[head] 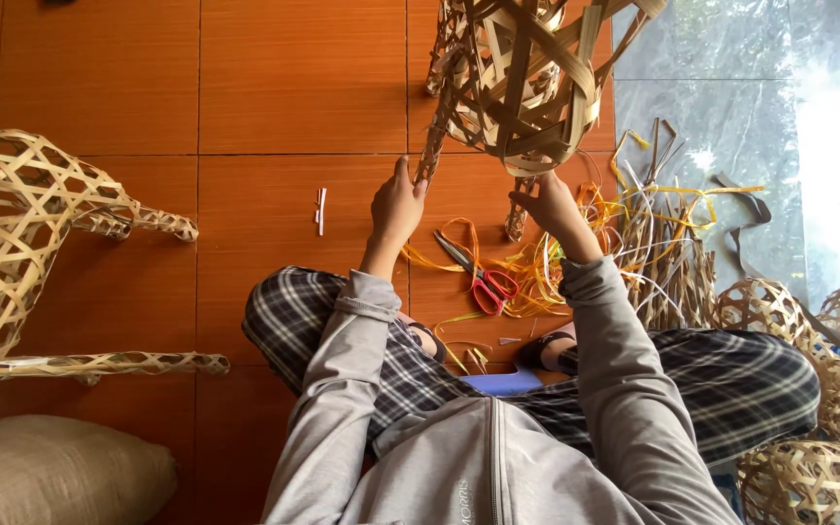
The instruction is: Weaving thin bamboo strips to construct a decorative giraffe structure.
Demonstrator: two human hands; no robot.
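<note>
Woven piece: an unfinished openwork figure of flat bamboo strips (522, 78), pale tan, loose strip ends sticking out, held up over the orange tiled floor (274, 97)
Left hand (396, 206): fingers closed round a thin woven leg (432, 146) of the piece
Right hand (548, 206): fingers pinched on another leg (519, 199) below the body
Nearby: red-handled scissors (483, 282) lie on the floor between the forearms, beside yellow strips (653, 233)

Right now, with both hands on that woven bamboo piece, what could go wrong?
The left hand and right hand each grip a thin leg of the woven bamboo frame; a leg might bend or splinter. The red-handled scissors lie by the feet, and loose strips could snag.
</note>
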